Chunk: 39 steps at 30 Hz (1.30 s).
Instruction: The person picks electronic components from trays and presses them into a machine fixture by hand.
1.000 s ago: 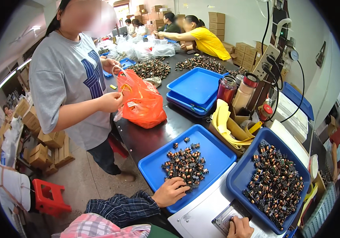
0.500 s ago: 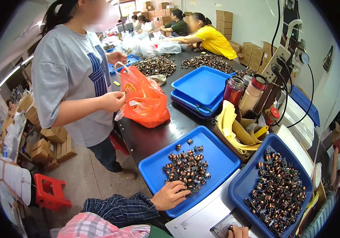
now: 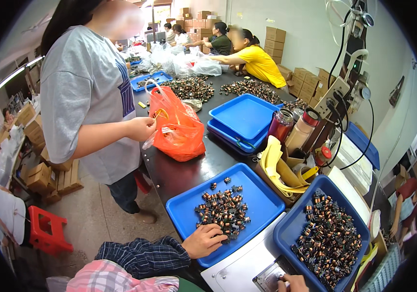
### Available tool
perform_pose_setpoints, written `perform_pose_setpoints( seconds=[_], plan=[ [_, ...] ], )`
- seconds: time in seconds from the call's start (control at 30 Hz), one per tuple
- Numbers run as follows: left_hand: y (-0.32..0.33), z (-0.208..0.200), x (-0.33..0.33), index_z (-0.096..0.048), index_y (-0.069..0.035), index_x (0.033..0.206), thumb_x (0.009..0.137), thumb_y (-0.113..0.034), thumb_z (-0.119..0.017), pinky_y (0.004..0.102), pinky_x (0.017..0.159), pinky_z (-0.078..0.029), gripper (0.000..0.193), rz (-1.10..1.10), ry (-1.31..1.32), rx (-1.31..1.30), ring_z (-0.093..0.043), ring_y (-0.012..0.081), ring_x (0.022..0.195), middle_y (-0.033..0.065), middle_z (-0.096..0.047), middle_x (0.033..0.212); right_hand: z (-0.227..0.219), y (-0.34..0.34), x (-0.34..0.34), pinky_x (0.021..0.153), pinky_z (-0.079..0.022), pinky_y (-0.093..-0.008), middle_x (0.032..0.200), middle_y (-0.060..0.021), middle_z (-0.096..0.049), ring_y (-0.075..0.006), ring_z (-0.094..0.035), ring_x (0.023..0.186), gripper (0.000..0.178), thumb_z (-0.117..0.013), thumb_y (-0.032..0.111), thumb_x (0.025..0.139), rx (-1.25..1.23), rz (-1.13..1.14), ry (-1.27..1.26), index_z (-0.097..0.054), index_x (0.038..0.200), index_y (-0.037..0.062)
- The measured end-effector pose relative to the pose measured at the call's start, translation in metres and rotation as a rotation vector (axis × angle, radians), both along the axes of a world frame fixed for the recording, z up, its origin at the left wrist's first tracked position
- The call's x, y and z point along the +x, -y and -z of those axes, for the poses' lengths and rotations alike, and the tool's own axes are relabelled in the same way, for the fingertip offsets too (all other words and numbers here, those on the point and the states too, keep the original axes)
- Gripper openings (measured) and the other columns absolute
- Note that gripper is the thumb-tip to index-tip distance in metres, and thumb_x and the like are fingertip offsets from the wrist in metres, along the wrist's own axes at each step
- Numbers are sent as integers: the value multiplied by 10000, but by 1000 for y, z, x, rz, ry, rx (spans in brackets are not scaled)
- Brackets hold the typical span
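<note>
My left hand [image 3: 204,242], fingers slightly apart and bent, rests at the near edge of a pile of small copper-wound coils [image 3: 222,210]. These lie in a shallow blue tray [image 3: 262,194]. At the lower edge, my right hand [image 3: 292,283] is partly cut off by the frame. Its fingers are closed at a small metal fixture [image 3: 266,280] set in a pale machine top [image 3: 240,265]; a tiny dark piece is at the fingertips, its kind unclear. A deeper blue bin [image 3: 282,231] to the right holds many more coils.
A person in grey stands left, a hand by an orange plastic bag [image 3: 179,138]. Stacked blue trays [image 3: 245,117], a red bottle [image 3: 281,124] and a box with yellow strips [image 3: 272,165] stand beyond. Cables hang right. A red stool [image 3: 48,228] is on the floor.
The view has shifted slightly. The person in grey has turned, and their hand that was above the orange bag no longer shows there. My hands stay in much the same places.
</note>
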<state>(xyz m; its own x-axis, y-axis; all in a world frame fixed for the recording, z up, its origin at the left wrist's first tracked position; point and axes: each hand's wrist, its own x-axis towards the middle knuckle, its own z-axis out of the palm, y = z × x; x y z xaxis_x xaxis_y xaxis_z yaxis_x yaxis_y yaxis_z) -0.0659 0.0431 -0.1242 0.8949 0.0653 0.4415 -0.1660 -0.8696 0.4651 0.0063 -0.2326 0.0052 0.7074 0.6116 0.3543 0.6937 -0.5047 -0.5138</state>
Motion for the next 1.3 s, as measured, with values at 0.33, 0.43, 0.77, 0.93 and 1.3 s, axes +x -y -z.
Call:
perform_pose_setpoints(
  seconds=[0.33,0.43,0.77,0.93,1.3],
  plan=[
    [0,5,-1,-598,-79,996,735,-136,-619,351,844,-411,268,-6,56,-10,-469,223,1030,51,-535,964,-25,134,50,746,-460,-362,913,-166,-603,-260,-572,814,248,-568,162,831,297,1000,34,-582,968,-44],
    [0,9,0,-600,-82,998,735,-140,-617,349,841,-412,270,-6,60,-19,-468,221,1033,49,-537,965,6,215,52,705,-463,-393,864,-170,-613,-297,-567,768,327,-601,321,788,168,1257,154,-634,863,4],
    [-1,15,0,-581,-73,1028,732,-164,-617,340,837,-412,312,-22,93,46,-474,216,1022,65,-536,981,75,284,73,705,-461,-394,857,-145,-625,-311,-581,780,271,-626,306,737,-176,1287,294,-651,877,76],
    [-2,15,0,-564,-72,1055,735,-177,-614,335,835,-413,340,-17,99,33,-478,218,1010,71,-544,962,17,175,67,813,-427,-380,995,-181,-598,-319,-549,933,355,-581,305,796,-9,968,273,-605,1008,20],
    [3,-32,22,-594,-22,964,801,-137,-568,343,756,-413,201,-13,275,-398,-555,247,844,115,-596,886,45,137,72,534,-392,-304,698,-86,-499,-183,-479,575,239,-613,38,687,123,601,290,-543,911,-8]
  ],
)
